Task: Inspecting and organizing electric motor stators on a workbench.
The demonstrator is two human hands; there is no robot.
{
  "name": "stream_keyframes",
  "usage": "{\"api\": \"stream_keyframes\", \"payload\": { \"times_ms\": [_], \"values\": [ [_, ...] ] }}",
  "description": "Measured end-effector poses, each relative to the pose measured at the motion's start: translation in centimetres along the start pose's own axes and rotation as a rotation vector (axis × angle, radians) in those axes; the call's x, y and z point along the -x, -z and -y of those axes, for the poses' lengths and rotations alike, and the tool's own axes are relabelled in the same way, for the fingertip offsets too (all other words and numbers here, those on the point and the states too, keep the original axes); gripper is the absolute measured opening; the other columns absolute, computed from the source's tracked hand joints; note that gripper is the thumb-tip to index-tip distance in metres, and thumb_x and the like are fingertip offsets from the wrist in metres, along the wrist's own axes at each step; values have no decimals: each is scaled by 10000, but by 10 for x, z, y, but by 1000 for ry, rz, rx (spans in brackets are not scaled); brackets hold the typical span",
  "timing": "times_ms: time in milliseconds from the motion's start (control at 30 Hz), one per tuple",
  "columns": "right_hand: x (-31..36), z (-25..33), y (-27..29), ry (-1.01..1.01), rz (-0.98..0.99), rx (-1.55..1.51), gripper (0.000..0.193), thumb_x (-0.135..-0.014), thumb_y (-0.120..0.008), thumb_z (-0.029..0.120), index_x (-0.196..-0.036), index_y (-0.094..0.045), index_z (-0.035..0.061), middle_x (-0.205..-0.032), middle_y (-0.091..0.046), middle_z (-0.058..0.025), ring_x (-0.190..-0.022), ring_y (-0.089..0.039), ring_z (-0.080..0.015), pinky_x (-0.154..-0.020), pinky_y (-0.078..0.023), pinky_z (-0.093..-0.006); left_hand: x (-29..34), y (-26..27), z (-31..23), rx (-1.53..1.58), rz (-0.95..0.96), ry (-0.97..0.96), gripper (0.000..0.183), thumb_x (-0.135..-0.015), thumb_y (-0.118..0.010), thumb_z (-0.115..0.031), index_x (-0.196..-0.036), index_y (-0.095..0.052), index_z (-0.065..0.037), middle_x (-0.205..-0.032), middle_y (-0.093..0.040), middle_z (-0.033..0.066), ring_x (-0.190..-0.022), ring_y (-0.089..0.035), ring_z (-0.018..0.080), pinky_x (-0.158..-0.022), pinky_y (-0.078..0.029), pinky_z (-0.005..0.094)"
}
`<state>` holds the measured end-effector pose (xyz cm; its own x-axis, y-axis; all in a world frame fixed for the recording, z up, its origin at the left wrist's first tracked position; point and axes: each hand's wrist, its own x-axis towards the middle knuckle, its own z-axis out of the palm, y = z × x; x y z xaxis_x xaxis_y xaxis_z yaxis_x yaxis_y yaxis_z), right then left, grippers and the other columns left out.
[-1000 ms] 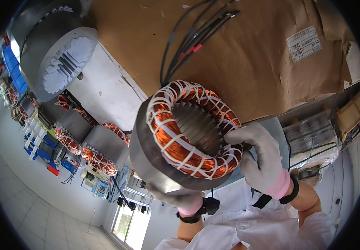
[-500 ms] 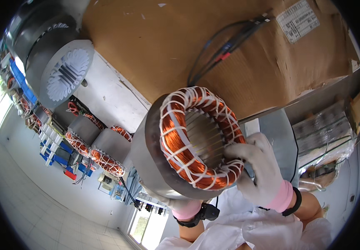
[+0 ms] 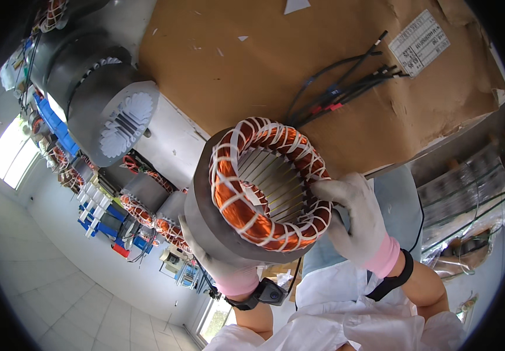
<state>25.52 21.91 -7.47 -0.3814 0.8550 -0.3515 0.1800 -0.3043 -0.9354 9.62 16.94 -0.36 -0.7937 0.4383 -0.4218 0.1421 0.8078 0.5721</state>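
A motor stator (image 3: 202, 202) with a grey steel core stands tilted on the cardboard's near edge, its bore facing up toward me. Its copper winding ring (image 3: 229, 196) is laced with white cord. My left hand (image 3: 214, 263), in a white glove with a pink cuff, is pressed against the core's lower left side, fingers partly hidden behind it. The gloved right hand (image 3: 357, 216) grips the winding's right rim, fingers reaching to the bore's edge. Black lead wires (image 3: 334, 96) with red and blue marks run from behind the ring onto the cardboard.
Brown cardboard (image 3: 223, 70) with a white label (image 3: 419, 44) covers the table. At left stand a slotted bare core (image 3: 126, 123) and more wound stators (image 3: 147, 193). Strapped, plastic-wrapped goods (image 3: 469, 199) lie at right.
The view has shifted. The stator has turned so more of its bore shows, and the left hand's fingers now show on the core's side. The lead wires lie more spread out.
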Motion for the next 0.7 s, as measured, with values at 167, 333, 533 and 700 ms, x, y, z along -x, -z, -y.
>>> {"api": "stream_keyframes", "payload": {
  "times_ms": [167,333,533,700],
  "values": [
    [-19,8,-11,24,14,3,479,-567,-493,-61,-1015,-581,84,-780,-480,-97,-695,-474,-293,-633,-391,-389,-24,14,15,391,-6,-17,495,-860,-539,-233,-1263,-345,-22,-1134,-525,140,-976,-575,213,-829,-505,324],
    [-34,13,-21,-42,127,-41,487,-578,-468,-58,-1039,-548,76,-815,-486,-111,-721,-478,-320,-677,-404,-405,-4,-22,50,20,-339,-404,719,-829,-588,-260,-1363,-177,-7,-1317,-373,192,-1167,-446,288,-1003,-346,418],
    [-28,19,-20,15,86,-63,483,-582,-461,-62,-1051,-526,37,-813,-475,-127,-696,-468,-310,-633,-404,-374,4,-23,45,429,-274,-175,732,-846,-581,-146,-1390,-106,-23,-1329,-360,177,-1175,-432,281,-1005,-330,406],
    [12,31,9,-103,163,2,481,-588,-461,-68,-1054,-536,27,-805,-496,-135,-650,-473,-270,-604,-399,-359,9,-31,48,358,-216,-133,692,-855,-567,-162,-1379,-137,-27,-1322,-369,165,-1168,-438,268,-996,-345,397]
  ]
}}
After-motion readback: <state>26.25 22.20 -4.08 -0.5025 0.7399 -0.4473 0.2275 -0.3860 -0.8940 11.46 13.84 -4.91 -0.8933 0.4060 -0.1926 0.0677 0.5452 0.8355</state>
